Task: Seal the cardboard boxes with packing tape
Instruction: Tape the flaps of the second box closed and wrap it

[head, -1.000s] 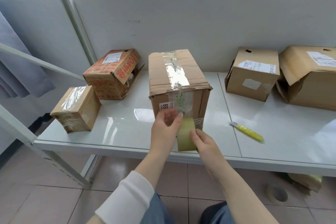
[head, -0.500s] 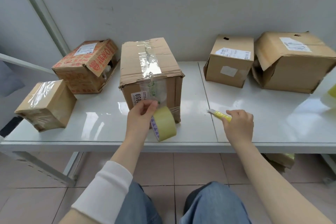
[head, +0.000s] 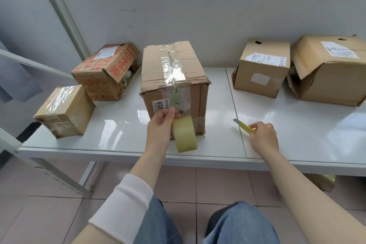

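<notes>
Box (head: 174, 77) front strip laid; left hand (head: 160, 127) pinches roll (head: 185, 134) against it. Right hand (head: 262, 136) left roll, now grips knife (head: 244, 126) at box's 3 o'clock; cut likely next.

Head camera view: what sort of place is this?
Probably a small parcel-packing station: labelled cardboard boxes on a white table, a packing tape roll held by the left hand, and a yellow utility knife pinched by the right hand.

my glossy white table (head: 297, 144) sits against a pale wall (head: 198, 16); beige floor tiles (head: 39, 214) lie under it, a metal post (head: 59, 16) slants at its left.
</notes>
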Action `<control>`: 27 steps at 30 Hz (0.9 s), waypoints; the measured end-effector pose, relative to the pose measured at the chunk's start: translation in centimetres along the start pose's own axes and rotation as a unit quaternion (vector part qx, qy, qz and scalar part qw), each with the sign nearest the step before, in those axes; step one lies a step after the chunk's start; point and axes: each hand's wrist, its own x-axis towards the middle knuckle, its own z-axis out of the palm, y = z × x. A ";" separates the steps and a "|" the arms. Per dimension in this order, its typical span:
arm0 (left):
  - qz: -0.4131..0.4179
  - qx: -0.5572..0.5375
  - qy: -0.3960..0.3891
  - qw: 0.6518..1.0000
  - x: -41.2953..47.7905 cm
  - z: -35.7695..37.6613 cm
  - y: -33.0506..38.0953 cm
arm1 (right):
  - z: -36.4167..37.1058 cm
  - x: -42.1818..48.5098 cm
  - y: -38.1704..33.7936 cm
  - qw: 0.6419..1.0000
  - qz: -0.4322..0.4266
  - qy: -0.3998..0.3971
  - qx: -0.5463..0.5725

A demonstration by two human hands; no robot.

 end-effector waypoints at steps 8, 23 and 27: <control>0.069 0.029 0.020 0.997 -0.2 0.5 0.1 | -5.2 -5.8 -8.5 0.943 -0.257 0.015 0.210; 0.053 0.023 0.056 0.997 -0.9 1.0 0.0 | -5.3 -5.7 -14.7 0.803 -0.546 0.229 -0.064; 0.045 0.026 0.060 0.997 -0.9 1.1 0.0 | -5.1 -5.5 -14.9 0.799 -0.552 0.233 -0.055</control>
